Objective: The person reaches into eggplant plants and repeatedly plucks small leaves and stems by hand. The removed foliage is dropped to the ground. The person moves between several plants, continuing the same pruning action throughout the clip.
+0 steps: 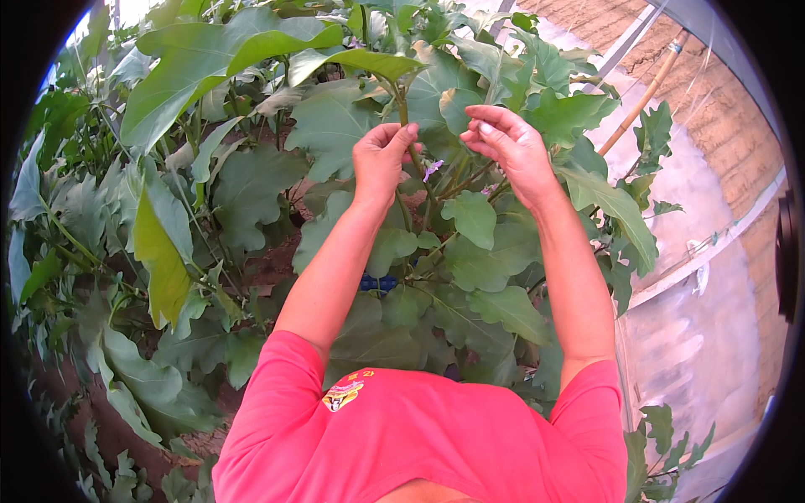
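My left hand [381, 157] is closed around the upper stem [403, 110] of an eggplant plant, thumb and fingers pinching it. Broad leaves [371, 61] spread from the stem's top above that hand. Just right of my left fingertips hangs a purple flower [433, 170]. My right hand [508, 146] is raised at the same height, its thumb against curled fingers beside a leaf [459, 108]. A thin string [498, 69] runs upward near those fingers; whether they hold it is unclear. Lobed leaves [471, 217] fill the space between my forearms.
Dense eggplant foliage [251, 188] continues to the left over brown soil [277, 251]. A bamboo pole [644, 100] leans at the upper right, before an earthen wall [723, 126]. Whitish plastic sheeting [685, 358] lies along the right. Something blue [378, 283] shows between lower leaves.
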A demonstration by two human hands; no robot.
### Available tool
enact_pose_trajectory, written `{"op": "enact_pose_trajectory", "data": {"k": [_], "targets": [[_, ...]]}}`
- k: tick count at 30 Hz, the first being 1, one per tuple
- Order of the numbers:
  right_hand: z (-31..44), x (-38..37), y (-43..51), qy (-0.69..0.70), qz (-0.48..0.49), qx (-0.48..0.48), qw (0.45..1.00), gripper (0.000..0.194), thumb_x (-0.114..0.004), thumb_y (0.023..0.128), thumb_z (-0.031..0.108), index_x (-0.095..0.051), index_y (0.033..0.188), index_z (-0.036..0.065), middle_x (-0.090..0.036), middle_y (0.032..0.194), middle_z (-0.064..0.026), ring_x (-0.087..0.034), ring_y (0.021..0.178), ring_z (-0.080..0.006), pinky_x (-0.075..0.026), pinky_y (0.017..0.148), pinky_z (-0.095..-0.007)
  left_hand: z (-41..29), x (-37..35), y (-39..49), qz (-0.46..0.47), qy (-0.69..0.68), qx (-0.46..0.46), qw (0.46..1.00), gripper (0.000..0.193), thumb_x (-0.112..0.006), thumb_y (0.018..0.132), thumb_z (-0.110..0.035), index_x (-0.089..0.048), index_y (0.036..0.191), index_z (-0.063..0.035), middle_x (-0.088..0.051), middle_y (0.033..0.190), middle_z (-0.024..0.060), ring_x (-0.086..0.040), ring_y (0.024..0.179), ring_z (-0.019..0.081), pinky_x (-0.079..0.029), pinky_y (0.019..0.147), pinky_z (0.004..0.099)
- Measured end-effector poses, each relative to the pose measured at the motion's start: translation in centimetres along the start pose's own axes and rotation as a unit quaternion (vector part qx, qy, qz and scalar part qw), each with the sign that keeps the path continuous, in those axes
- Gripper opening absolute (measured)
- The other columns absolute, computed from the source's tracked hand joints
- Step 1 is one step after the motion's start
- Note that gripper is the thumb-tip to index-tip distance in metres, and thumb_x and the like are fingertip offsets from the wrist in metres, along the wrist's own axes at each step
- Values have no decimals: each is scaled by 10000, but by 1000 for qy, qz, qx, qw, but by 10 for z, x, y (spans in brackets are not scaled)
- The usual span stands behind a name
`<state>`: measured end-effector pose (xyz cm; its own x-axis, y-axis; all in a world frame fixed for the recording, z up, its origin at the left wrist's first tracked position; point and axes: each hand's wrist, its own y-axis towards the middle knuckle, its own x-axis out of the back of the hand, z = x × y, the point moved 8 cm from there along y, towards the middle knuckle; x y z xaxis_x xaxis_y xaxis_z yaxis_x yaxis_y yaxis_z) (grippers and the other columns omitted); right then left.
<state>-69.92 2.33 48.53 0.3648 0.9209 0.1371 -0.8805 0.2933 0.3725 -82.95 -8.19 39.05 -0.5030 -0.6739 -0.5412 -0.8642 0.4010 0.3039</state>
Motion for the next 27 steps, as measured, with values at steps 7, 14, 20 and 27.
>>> {"op": "enact_pose_trajectory", "data": {"k": [7, 14, 20, 27], "targets": [[5, -14, -3, -24, 38, 16, 999, 361, -452, 803, -40, -553, 1148, -17, -596, 996, -83, -587, 942, -165, -462, 853, -275, 9, -21, 18, 44, 109, 52, 992, 226, -635, 849, -203, -617, 886, 20, -616, 717, 52, -595, 596, 119, -476, 526, 213], [16, -24, 1, -298, 0, 108, 949, 533, -401, 705, -51, -509, 1223, 5, -419, 1324, -155, -514, 1121, -283, -432, 915, -340, 17, -68, -1, 279, 126, 100, 947, 391, -558, 828, -46, -520, 1214, 13, -609, 1076, 96, -594, 976, 168, -472, 874, 306], [35, -10, -10, -506, -128, 119, 844, 621, -489, 752, 87, -338, 1353, 65, -332, 1378, -212, -507, 1101, -392, -438, 915, -409, 24, -76, -4, 277, 105, 130, 946, 256, -574, 856, -154, -636, 1054, -5, -635, 819, 37, -574, 690, 92, -476, 676, 235], [32, -60, -69, -448, -56, 309, 837, 397, -539, 744, 50, -501, 1138, 32, -517, 1162, -140, -579, 931, -327, -500, 752, -399, 19, -54, 10, 207, 30, 99, 973, 269, -620, 846, -331, -630, 816, -64, -604, 717, -5, -541, 649, 80, -411, 597, 212]]}}
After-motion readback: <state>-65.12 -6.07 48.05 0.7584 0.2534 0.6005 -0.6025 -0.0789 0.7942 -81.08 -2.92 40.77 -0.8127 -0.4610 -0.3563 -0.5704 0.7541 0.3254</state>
